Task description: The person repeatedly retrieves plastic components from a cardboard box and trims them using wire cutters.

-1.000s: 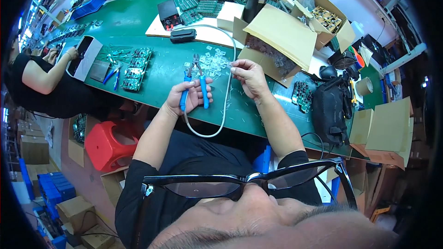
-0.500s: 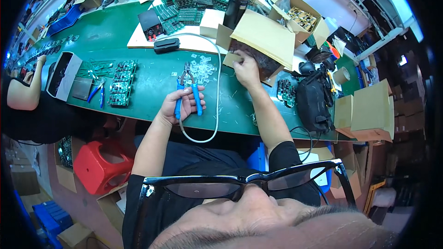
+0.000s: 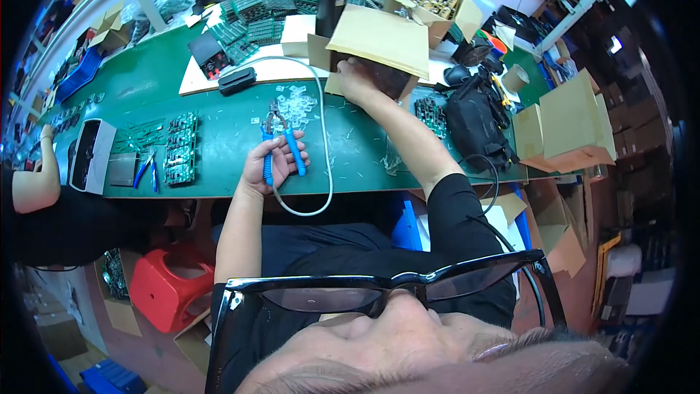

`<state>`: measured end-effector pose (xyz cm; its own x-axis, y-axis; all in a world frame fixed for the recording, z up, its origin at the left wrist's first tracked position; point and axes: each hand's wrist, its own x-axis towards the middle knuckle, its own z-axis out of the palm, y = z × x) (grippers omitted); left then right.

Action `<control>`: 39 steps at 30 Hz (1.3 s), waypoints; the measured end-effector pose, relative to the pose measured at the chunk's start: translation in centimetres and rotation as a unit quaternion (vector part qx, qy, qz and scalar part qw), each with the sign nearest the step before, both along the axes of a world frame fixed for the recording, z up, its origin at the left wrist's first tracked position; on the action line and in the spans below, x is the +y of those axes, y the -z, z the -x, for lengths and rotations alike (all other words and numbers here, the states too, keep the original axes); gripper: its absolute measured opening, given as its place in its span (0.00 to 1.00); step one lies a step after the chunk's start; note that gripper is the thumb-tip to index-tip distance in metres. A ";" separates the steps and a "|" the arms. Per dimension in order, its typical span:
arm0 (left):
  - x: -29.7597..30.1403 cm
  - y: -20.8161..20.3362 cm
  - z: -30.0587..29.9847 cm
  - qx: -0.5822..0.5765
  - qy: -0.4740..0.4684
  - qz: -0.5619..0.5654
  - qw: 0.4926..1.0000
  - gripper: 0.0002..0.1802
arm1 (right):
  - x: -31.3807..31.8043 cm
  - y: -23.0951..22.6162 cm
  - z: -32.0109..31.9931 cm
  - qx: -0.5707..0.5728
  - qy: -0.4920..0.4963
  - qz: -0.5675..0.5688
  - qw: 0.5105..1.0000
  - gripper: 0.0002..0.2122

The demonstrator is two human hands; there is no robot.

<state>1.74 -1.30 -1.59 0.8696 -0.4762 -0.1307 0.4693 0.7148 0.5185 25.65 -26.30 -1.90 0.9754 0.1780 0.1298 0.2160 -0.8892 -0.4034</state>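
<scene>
My left hand (image 3: 257, 164) holds a pair of cutting pliers (image 3: 267, 147) with blue handles, the thumb over one handle and the handles spread. The jaws point away from me, beside a heap of small clear plastic pieces (image 3: 297, 103) on the green bench. A pale cable (image 3: 329, 168) loops from near the pliers' lower end toward a small black box with red terminals (image 3: 209, 56). My right hand (image 3: 355, 80) reaches into the open side of a cardboard box (image 3: 383, 40). Its fingertips are hidden inside, so their grip does not show.
Green circuit boards (image 3: 181, 149) lie left of the pliers, beside another blue-handled tool (image 3: 148, 170). A black pouch (image 3: 237, 81) and dark bottle (image 3: 332, 1) stand farther back. On the right sits a black bag (image 3: 477, 128). At far left is another person's arm (image 3: 45, 168).
My right hand has gone from the box's front flap deeper into its opening. My left hand keeps holding the pliers. The whole view has shifted, moving the bench up and left.
</scene>
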 end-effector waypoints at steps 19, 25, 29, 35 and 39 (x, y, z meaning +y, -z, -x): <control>0.2 -0.2 0.5 0.003 0.003 0.010 1.000 0.40 | -1.9 -2.2 8.1 0.426 -0.155 -0.717 0.530 0.17; -0.1 -0.1 0.8 0.003 -0.012 0.006 1.000 0.39 | -2.0 -2.7 8.4 0.472 -0.160 -0.741 0.451 0.17; -0.4 -0.3 1.0 0.001 -0.020 -0.023 1.000 0.39 | -2.1 -2.8 8.8 0.480 -0.171 -0.731 0.454 0.14; -1.3 -1.2 1.6 0.021 -0.059 -0.071 0.996 0.33 | -1.8 -3.1 9.6 0.469 -0.182 -0.720 0.478 0.08; -2.4 -2.4 2.0 0.039 -0.078 -0.182 0.979 0.29 | -1.6 -3.0 10.1 0.451 -0.182 -0.712 0.507 0.07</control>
